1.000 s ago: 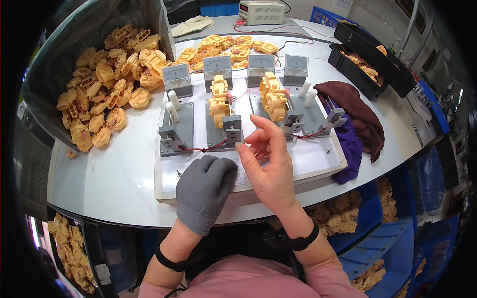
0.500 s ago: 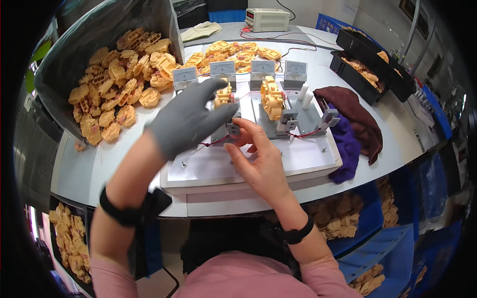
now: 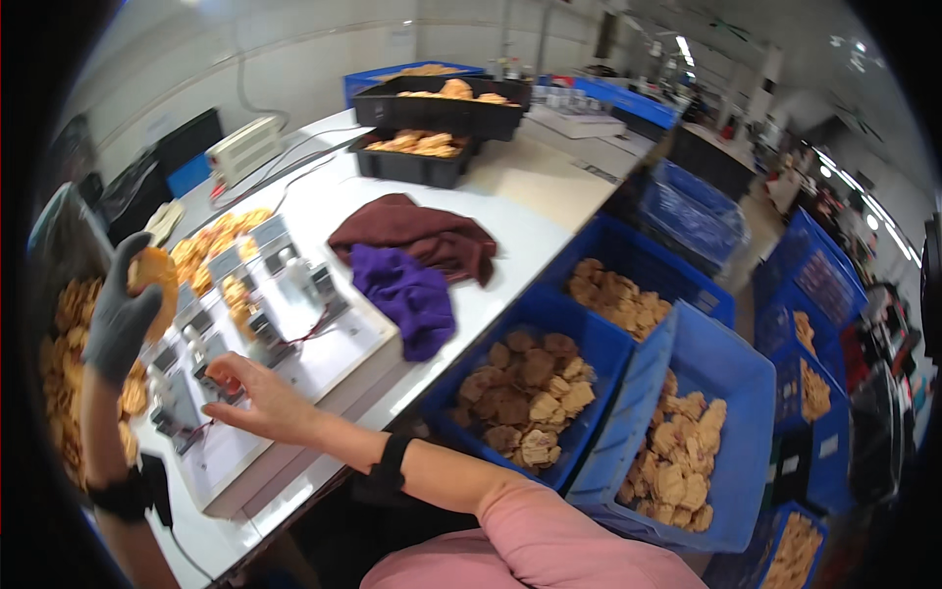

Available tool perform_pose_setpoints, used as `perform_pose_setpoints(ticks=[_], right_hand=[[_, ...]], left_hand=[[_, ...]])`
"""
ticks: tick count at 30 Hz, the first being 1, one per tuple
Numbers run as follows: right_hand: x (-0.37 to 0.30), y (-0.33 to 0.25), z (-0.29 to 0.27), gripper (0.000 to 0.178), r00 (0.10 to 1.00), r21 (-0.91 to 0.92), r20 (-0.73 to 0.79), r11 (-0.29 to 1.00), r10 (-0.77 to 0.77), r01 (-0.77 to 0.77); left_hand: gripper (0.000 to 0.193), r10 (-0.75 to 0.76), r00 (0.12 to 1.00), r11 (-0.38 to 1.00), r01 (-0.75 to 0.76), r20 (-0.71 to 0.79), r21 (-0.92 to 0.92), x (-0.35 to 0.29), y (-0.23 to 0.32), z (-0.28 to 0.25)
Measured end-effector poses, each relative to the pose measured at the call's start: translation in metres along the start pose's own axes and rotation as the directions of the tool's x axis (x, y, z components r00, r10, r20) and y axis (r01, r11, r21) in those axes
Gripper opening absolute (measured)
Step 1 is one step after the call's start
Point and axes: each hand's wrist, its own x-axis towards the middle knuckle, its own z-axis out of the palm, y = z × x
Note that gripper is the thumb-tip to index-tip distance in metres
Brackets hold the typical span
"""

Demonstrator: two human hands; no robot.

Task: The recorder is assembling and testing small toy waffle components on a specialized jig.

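My left hand, in a grey glove, is raised at the left and closed round a yellow-orange plastic part. Below and to the right of it, my bare right hand reaches over the white test board. Its thumb and forefinger are apart, beside a small grey clamp block; the other fingers are partly hidden. A second yellow plastic part sits in the neighbouring fixture, with a dark clamp and red wire in front of it. Small panel meters stand along the board's back.
Purple and brown cloths lie right of the board. Black bins of parts stand behind. Blue crates of parts stand at the right, below the table. More loose yellow parts lie behind the meters.
The view has swung to the right. My left hand has lifted off the left fixture with the plastic part in it. My right hand remains near the clamp, its fingers apart.
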Motion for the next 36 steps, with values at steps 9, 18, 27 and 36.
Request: perform_pose_setpoints(ticks=[9,18,27,36], right_hand=[[-0.085,-0.067,-0.132,0.054,0.888,0.388,0.171,0.799,0.427,-0.459],[-0.359,-0.174,-0.426,0.042,0.181,0.201,-0.929,0.850,0.324,-0.486],[-0.559,-0.121,-0.458,0.043,-0.247,0.104,-0.958,0.622,-0.148,-0.776],[-0.234,-0.104,-0.357,0.030,0.381,-0.108,-0.905,0.767,0.187,-0.633]], left_hand=[[0.076,0.151,0.949,0.983,-0.114,0.277,-0.144,-0.151,0.067,0.098],[0.053,-0.282,0.957,0.951,0.288,0.065,-0.116,-0.251,-0.034,0.043],[0.039,-0.208,0.938,0.965,0.243,-0.277,0.099,-0.288,-0.105,0.038],[0.030,-0.033,0.904,0.948,0.163,-0.427,0.272,-0.260,-0.092,0.062]])
